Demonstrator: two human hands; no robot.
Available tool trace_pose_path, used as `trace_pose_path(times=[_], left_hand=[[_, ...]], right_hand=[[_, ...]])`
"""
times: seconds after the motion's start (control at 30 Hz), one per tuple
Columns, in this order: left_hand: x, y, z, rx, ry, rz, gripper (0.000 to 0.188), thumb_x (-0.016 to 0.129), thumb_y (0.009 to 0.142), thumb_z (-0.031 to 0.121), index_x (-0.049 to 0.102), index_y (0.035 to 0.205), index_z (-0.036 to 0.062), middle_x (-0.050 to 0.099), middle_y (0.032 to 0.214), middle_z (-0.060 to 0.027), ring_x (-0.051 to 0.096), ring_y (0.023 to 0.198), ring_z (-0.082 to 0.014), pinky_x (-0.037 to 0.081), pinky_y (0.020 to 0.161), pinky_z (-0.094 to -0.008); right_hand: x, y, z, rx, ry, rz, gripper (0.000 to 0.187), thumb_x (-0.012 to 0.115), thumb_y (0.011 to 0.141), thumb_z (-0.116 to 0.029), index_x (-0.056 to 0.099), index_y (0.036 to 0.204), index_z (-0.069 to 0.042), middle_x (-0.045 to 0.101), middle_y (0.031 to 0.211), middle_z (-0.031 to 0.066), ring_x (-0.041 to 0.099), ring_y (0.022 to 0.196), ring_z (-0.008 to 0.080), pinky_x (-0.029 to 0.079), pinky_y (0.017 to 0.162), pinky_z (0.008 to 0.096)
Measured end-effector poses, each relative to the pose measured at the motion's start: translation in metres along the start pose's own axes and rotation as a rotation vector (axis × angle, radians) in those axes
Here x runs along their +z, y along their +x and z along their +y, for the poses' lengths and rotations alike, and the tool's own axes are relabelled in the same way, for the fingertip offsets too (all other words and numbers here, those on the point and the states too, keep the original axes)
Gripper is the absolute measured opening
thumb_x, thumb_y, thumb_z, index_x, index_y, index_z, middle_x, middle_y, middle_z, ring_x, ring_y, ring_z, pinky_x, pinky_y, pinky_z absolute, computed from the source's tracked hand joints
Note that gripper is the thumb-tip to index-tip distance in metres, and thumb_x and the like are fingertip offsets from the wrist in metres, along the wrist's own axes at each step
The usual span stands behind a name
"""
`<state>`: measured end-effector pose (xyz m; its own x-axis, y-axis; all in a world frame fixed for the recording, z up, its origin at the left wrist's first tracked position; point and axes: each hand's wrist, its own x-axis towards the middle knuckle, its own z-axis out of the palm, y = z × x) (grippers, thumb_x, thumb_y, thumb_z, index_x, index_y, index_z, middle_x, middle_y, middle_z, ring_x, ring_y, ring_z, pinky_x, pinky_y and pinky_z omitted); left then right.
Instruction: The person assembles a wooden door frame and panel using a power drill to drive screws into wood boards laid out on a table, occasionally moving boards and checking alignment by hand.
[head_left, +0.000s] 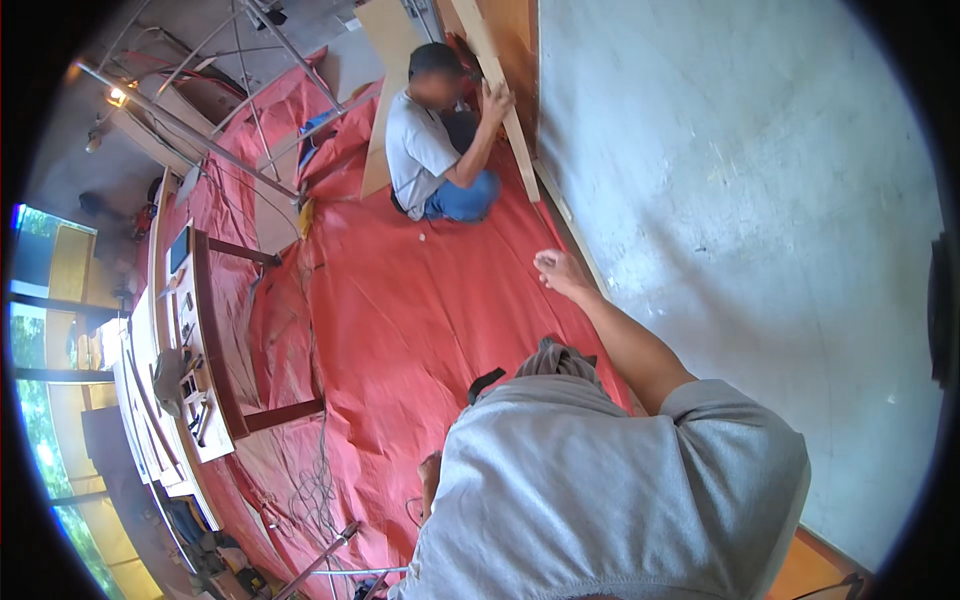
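My right hand [560, 272] reaches out from a grey sleeve to the foot of the pale wall [740, 200], where the red floor sheet [400, 300] meets the skirting strip. Its fingers are curled in and I see nothing in them. Only a small bit of my left hand [430, 478] shows beside my grey shirt, low over the red sheet; its fingers are hidden. A grey-brown cloth shape [558, 358] with a black strap sits just above my shirt.
Farther along the wall a person [435, 150] sits on the red sheet, one hand on a long wooden board [500, 90] leaning upright. A table [195, 340] with tools stands at left by windows. Metal poles [200, 140] and cables [315, 480] cross the floor.
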<state>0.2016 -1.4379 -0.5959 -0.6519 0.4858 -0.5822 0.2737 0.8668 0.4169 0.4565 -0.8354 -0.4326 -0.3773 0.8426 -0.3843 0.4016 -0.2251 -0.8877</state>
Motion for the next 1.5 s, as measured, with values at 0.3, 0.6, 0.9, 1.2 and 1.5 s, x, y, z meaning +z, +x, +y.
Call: trace_pose_path(times=[0.3, 0.6, 0.9, 1.2, 1.5], left_hand=[[0.008, -0.013, -0.009, 0.295, 0.013, 0.299, 0.023, 0.059, 0.097, 0.022, 0.073, 0.094, 0.0039, 0.077, 0.093, -0.0144, 0.074, 0.085, -0.0305, 0.057, 0.071, -0.0449], [0.036, -0.04, 0.076, -0.125, -0.412, 0.225, 0.02, 0.06, 0.099, 0.016, 0.071, 0.103, 0.0007, 0.075, 0.086, -0.0148, 0.07, 0.068, -0.0251, 0.057, 0.06, -0.0389], [-0.041, -0.051, 0.211, -0.096, -0.995, 0.265, 0.018, 0.061, 0.101, 0.011, 0.07, 0.111, -0.001, 0.073, 0.081, -0.0153, 0.065, 0.052, -0.0199, 0.056, 0.049, -0.0335], [-0.168, -0.02, 0.39, 0.4, -0.844, 0.305, 0.031, 0.065, 0.103, 0.014, 0.069, 0.131, 0.0018, 0.074, 0.088, -0.0079, 0.055, 0.057, -0.0064, 0.048, 0.052, -0.0234], [-0.214, -0.074, 0.516, 0.724, -0.982, 0.5, 0.034, 0.06, 0.107, 0.02, 0.067, 0.134, -0.0002, 0.073, 0.114, -0.0097, 0.069, 0.095, -0.0144, 0.057, 0.096, -0.0325]], right_hand=[[-0.029, 0.102, -0.205, -0.618, -0.095, 0.369, 0.071, 0.076, 0.09, -0.048, 0.058, 0.136, 0.003, 0.066, 0.128, 0.0234, 0.064, 0.117, 0.0341, 0.052, 0.1, 0.0431], [-0.071, 0.166, -0.311, -0.81, 0.013, 0.557, 0.104, 0.088, 0.075, -0.058, 0.046, 0.145, 0.006, 0.06, 0.135, 0.0269, 0.062, 0.123, 0.0327, 0.049, 0.104, 0.0414], [-0.066, 0.136, -0.325, -0.774, 0.037, 0.379, 0.057, 0.076, 0.09, -0.054, 0.07, 0.109, 0.0, 0.075, 0.092, 0.0169, 0.073, 0.087, 0.0285, 0.056, 0.078, 0.0405], [-0.048, 0.007, -0.344, -0.891, 0.043, 0.214, 0.048, 0.074, 0.095, -0.042, 0.067, 0.123, -0.004, 0.077, 0.1, 0.0176, 0.075, 0.095, 0.0318, 0.057, 0.081, 0.04], [-0.002, -0.107, -0.337, -0.914, 0.213, -0.168, 0.037, 0.077, 0.096, -0.029, 0.068, 0.116, 0.001, 0.076, 0.094, 0.0122, 0.071, 0.08, 0.0192, 0.055, 0.073, 0.0345]])
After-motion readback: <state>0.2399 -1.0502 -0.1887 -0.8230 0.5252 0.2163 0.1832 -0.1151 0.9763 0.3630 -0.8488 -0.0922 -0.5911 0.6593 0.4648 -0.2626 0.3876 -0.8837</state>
